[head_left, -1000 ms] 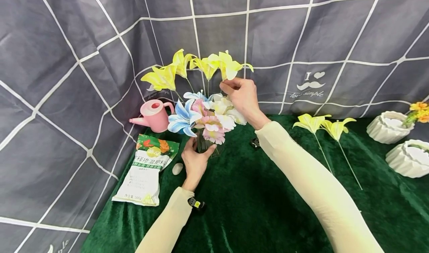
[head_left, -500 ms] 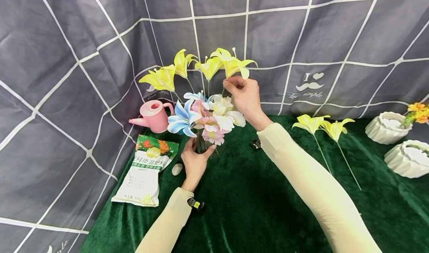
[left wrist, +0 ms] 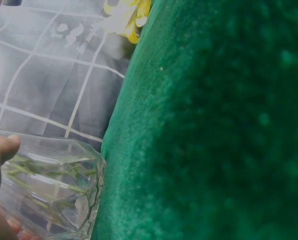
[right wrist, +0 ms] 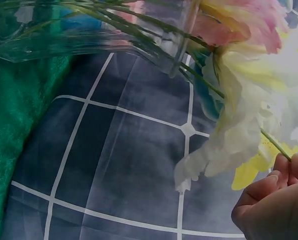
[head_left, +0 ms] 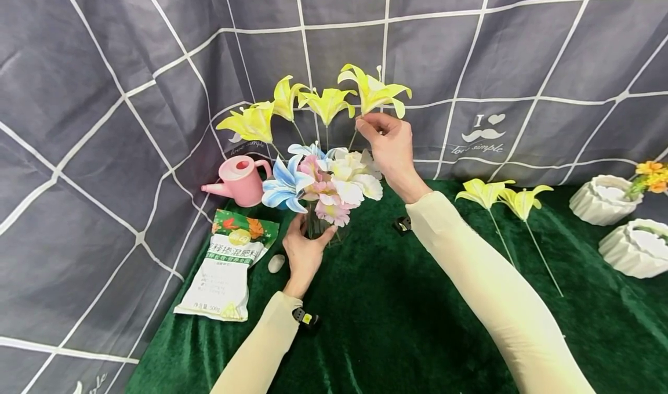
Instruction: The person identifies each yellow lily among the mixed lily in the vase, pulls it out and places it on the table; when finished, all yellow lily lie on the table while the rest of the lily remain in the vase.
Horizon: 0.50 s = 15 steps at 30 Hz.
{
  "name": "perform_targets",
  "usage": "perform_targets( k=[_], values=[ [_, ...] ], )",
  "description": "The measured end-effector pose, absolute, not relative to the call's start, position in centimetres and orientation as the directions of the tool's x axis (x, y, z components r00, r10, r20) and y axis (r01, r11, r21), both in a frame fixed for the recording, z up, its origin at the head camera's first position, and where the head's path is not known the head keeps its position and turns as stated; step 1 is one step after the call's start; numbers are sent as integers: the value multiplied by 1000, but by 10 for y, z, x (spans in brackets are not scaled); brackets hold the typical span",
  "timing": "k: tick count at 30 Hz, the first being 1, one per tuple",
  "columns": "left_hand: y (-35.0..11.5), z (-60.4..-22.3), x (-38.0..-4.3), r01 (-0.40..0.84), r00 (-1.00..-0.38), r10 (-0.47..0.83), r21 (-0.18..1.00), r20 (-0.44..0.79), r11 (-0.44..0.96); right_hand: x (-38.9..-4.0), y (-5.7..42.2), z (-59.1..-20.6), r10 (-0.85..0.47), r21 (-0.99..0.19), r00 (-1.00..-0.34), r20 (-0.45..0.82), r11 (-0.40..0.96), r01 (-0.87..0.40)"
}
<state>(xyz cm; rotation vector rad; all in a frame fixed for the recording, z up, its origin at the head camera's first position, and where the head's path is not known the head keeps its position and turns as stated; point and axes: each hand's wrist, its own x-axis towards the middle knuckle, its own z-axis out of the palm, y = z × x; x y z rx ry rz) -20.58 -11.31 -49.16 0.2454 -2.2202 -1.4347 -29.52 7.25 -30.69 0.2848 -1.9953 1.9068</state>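
My left hand (head_left: 304, 255) grips the clear glass vase (left wrist: 54, 185), thumb on one side and fingers on the other; green stems show through its wall. My right hand (head_left: 392, 150) pinches the thin green stem (right wrist: 276, 145) of a yellow lily (head_left: 373, 92), just under its bloom. That stem runs down behind the white flowers (head_left: 356, 176). Three more yellow lilies (head_left: 327, 105) rise from the bunch at the left. Blue lilies (head_left: 286, 184) and pink flowers (head_left: 333, 209) fill the front, hiding the vase's mouth in the head view.
A pink watering can (head_left: 241, 180) and a white-green fertilizer bag (head_left: 221, 266) stand left of the vase, with a pale stone (head_left: 276, 263) nearby. Two loose yellow lilies (head_left: 523, 201) lie right on the green cloth (head_left: 396, 313). White ribbed pots (head_left: 605, 199) stand far right.
My right hand has moved up and to the right with the yellow lily, which now stands apart from the other blooms. My left hand has stayed at the vase.
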Motion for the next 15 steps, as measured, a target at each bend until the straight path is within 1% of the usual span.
perform_targets(
  k=[10,15],
  values=[
    [-114,-492,-207,116,-869,-393,895,302,431,-293,80,-302,134,-886,-878,460,3,-464],
    [-113,-492,-206,109,-868,-396,893,300,437,-291,85,-298,160,-876,-868,469,-40,-481]
  ],
)
